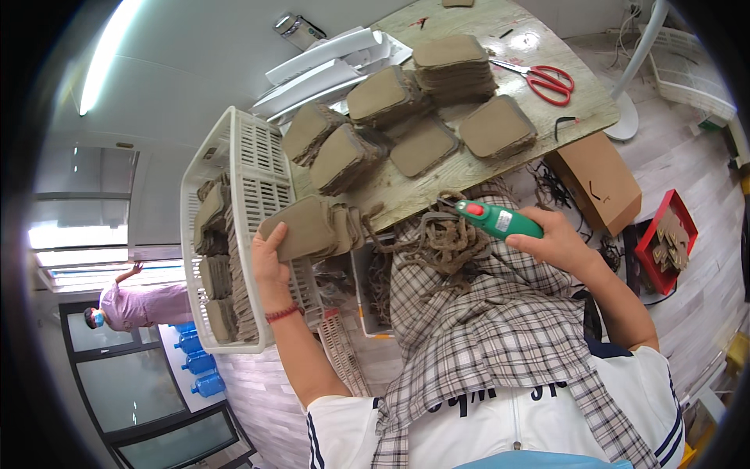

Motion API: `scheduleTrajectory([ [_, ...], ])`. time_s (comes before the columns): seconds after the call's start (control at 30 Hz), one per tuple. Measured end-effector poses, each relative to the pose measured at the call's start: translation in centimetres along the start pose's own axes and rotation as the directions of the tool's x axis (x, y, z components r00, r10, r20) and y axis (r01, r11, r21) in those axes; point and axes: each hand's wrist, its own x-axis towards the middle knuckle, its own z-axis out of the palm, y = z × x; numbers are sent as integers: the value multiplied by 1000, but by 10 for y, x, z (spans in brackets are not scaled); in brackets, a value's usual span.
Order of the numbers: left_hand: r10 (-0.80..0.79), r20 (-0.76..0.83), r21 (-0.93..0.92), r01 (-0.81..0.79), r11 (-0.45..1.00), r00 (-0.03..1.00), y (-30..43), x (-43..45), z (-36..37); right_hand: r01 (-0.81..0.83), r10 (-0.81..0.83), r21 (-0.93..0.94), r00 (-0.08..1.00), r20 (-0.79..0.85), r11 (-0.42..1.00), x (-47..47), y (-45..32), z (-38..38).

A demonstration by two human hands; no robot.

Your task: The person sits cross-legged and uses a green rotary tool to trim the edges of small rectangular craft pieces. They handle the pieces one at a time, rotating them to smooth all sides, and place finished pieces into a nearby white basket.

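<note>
My left hand [271, 258] holds a stack of brown, round-cornered fabric pads [304, 228] beside a white plastic basket, thumb on top. Several more pads hang fanned out to its right. In my right hand [548, 237] is a green handheld electric cutter [498, 220] with a red switch; its tip points at tangled brown trimmings [448, 243] on my checked apron [469, 328]. Whether the tip touches them, I cannot tell. Several stacks of similar pads [454, 61] stand on the wooden table [404, 205], near red-handled scissors [551, 84].
The white basket [262, 170] holds many pads at the left. Curved white sheets [328, 64] and a metal flask [299, 30] lie beyond. A cardboard box [597, 182] and a red tray [668, 205] are at the right. Another person [140, 305] stands far left near blue water bottles [202, 363].
</note>
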Motion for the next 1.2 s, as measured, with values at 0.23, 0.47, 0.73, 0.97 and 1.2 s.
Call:
scheduleTrajectory([
  [0.23,-200,120,-388,231,892,972,-29,25,-46,-26,27,8,999,-39,1000,-6,10,-2],
  [0.47,-131,-164,66,143,987,978,-14,30,-26,-57,57,8,997,-58,998,-9,9,-8],
  [0.73,689,244,969,-196,-149,682,-21,15,71,-51,55,48,994,-98,998,-15,23,-10],
  [0.97,527,530,750,-657,75,664,-94,46,187,-38,43,50,995,-93,998,-13,18,-9],
  [1.2,431,338,863,-459,213,837,-124,51,210,-65,66,5,989,-136,998,-18,25,-10],
])
